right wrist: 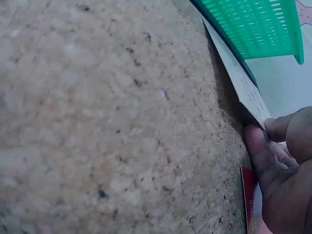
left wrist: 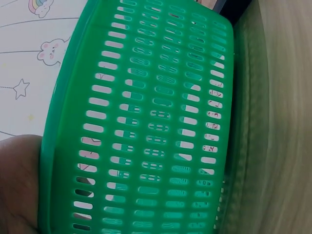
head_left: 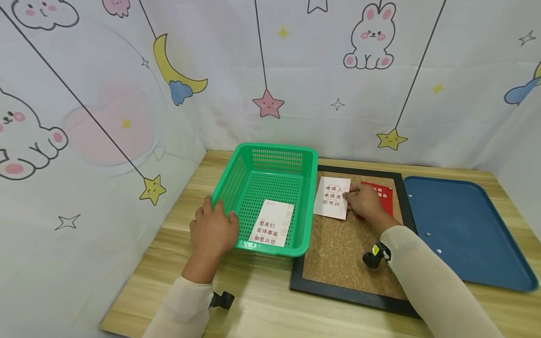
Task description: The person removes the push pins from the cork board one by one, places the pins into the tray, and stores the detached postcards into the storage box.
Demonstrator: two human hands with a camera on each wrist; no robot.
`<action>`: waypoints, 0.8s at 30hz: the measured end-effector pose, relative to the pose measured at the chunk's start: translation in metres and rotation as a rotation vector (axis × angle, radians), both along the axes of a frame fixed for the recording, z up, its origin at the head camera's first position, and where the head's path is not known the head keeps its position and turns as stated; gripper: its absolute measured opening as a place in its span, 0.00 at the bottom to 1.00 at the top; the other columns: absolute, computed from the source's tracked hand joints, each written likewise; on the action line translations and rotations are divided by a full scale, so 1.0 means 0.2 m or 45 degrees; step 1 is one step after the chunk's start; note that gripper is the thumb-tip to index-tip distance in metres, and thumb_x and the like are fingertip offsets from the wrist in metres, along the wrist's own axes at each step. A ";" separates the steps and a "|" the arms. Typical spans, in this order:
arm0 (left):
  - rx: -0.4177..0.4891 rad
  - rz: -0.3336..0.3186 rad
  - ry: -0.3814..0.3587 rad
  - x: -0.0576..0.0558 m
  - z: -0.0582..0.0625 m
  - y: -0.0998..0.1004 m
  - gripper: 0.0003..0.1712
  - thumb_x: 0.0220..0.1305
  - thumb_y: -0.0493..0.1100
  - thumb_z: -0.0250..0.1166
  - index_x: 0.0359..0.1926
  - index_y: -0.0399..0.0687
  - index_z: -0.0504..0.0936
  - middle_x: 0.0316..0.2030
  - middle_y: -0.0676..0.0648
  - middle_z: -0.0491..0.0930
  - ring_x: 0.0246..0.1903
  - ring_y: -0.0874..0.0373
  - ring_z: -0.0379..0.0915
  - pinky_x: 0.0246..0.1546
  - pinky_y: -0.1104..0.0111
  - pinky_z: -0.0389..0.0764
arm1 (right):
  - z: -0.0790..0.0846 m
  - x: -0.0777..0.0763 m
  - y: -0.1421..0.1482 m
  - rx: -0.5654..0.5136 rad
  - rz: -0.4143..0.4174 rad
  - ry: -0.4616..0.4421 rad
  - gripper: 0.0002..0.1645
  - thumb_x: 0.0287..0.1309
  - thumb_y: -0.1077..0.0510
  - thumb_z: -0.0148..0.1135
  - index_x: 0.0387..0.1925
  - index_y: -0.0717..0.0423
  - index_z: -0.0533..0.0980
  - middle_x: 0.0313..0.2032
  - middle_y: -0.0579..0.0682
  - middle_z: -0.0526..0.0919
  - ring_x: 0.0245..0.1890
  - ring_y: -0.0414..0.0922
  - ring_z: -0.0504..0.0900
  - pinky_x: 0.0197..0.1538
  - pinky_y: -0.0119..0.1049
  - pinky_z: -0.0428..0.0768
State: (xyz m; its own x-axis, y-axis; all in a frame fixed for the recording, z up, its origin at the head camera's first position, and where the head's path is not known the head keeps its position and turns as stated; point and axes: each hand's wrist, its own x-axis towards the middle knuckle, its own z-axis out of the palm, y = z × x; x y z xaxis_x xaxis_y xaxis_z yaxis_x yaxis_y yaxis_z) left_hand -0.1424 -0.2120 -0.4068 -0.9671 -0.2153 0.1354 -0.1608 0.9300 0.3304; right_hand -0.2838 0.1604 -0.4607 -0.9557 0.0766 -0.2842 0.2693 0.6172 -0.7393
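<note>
A white card [head_left: 332, 197] with red Chinese characters lies over the cork board [head_left: 346, 253]. My right hand [head_left: 364, 203] pinches its right edge between thumb and fingers; in the right wrist view the card [right wrist: 241, 78] is tilted, its edge raised off the cork. Partly behind that hand is a red card [head_left: 385, 199] on the board. My left hand [head_left: 214, 227] grips the near left corner of a green plastic basket [head_left: 312, 188] by its rim; its fingertips are partly hidden. Inside the basket lies another white card [head_left: 272, 220] with red characters.
To the right of the board's black frame [head_left: 405, 197] lies a blue tray [head_left: 469, 225]. Several pushpins show, one a silver pin [head_left: 439, 251] on the tray. A patterned curtain [head_left: 313, 84] hangs behind the wooden table [head_left: 262, 300].
</note>
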 end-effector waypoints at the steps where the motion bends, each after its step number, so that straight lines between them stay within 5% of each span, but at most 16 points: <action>1: -0.003 0.003 -0.001 0.00 0.00 0.00 0.32 0.74 0.50 0.52 0.68 0.31 0.71 0.73 0.28 0.57 0.65 0.28 0.61 0.54 0.32 0.69 | 0.00 0.00 0.00 -0.005 -0.004 -0.004 0.23 0.73 0.55 0.59 0.61 0.65 0.75 0.44 0.59 0.83 0.33 0.45 0.84 0.35 0.32 0.80; 12: -0.002 0.014 0.015 0.00 -0.02 0.01 0.31 0.74 0.51 0.52 0.69 0.35 0.71 0.73 0.29 0.58 0.65 0.29 0.62 0.52 0.32 0.70 | 0.08 0.00 0.05 -0.258 -0.104 0.054 0.26 0.75 0.56 0.57 0.67 0.66 0.71 0.51 0.64 0.81 0.34 0.46 0.86 0.39 0.37 0.86; 24: -0.005 0.037 0.082 0.00 -0.03 0.00 0.31 0.74 0.52 0.53 0.69 0.38 0.72 0.71 0.31 0.61 0.60 0.29 0.67 0.48 0.34 0.72 | 0.25 0.02 0.05 -0.467 -0.179 0.141 0.31 0.75 0.51 0.58 0.70 0.62 0.69 0.54 0.60 0.80 0.45 0.50 0.84 0.56 0.49 0.81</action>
State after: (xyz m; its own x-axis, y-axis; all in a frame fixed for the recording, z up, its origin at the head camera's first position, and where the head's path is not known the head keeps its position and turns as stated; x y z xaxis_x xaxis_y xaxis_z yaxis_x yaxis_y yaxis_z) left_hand -0.1424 -0.2122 -0.4130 -0.9497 -0.2424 0.1981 -0.1662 0.9266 0.3373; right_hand -0.2794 0.1701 -0.4114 -0.9694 0.1217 -0.2130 0.2389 0.2702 -0.9327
